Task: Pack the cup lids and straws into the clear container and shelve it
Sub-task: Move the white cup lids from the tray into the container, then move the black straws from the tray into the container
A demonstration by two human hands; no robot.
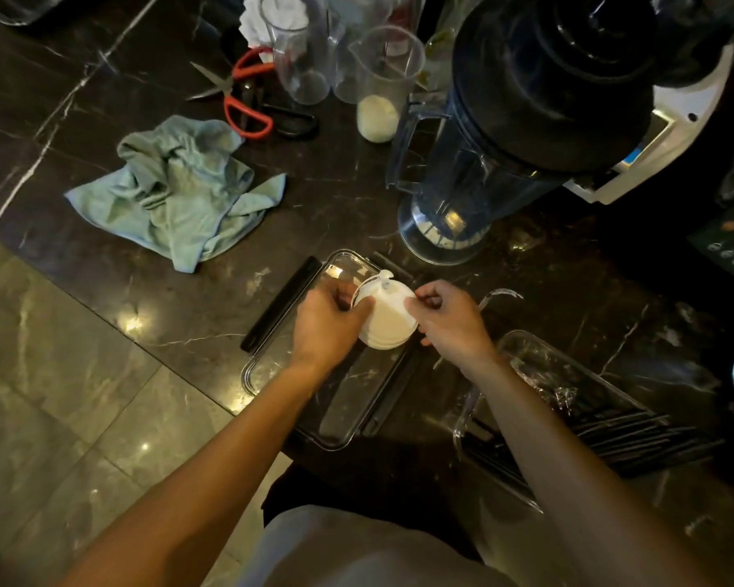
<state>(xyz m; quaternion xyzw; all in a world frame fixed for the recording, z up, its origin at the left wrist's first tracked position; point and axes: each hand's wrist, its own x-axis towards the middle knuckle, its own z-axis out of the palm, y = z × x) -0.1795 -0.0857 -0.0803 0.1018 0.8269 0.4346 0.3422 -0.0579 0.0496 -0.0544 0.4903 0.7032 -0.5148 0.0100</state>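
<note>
Both hands are clamped on the lids (388,319), a white stack held just above the container (272,374). The left hand (327,324) grips its left side, the right hand (450,319) pinches its right edge, fingers curled. The container is the landmark here: it lies right under the hands, long axis running diagonally from near the person toward the blender (505,133). I'd say the lids only need to go straight down, and neither hand is really nearer. The straws (619,434) are dark and sit in a second clear tray to the container's right. The cloth (179,192) and scissors (246,103) lie beyond the container on the dark marble counter (102,99). Pale floor tiles show to its left.
</note>
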